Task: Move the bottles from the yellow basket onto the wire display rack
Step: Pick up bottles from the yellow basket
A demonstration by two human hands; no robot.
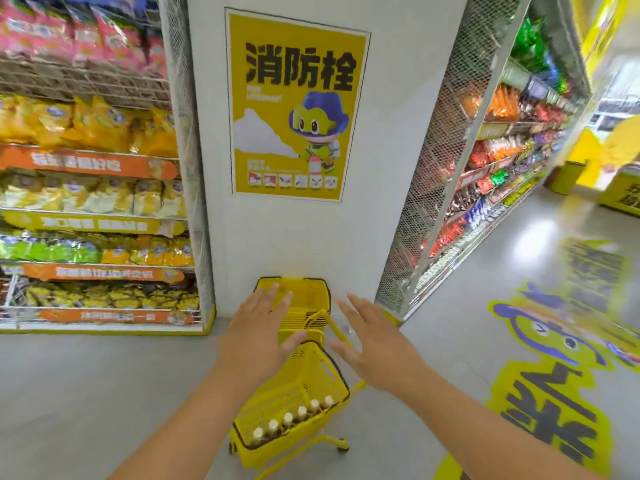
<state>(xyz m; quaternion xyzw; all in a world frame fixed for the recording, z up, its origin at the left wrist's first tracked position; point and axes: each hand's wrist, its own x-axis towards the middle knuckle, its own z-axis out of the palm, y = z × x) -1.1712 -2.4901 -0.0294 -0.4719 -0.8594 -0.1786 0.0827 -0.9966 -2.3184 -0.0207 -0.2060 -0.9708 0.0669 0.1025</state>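
A yellow basket (311, 375) sits low on a yellow two-tier trolley in front of me. Along its right side stands a row of several brown bottles (287, 420) with cream caps. An upper yellow basket (304, 292) on the same trolley looks bare inside. My left hand (259, 330) hovers above the trolley with fingers spread and holds nothing. My right hand (370, 344) hovers to the right of the trolley handle, fingers also straight, touching nothing. Wire display racks (93, 209) full of snack bags stand at the left.
A white pillar with a yellow poster (294, 105) rises right behind the trolley. A second mesh-sided wire rack (485, 188) runs down the aisle at right. The grey floor carries a yellow cartoon sticker (554, 375). A yellow bin (568, 174) stands far right.
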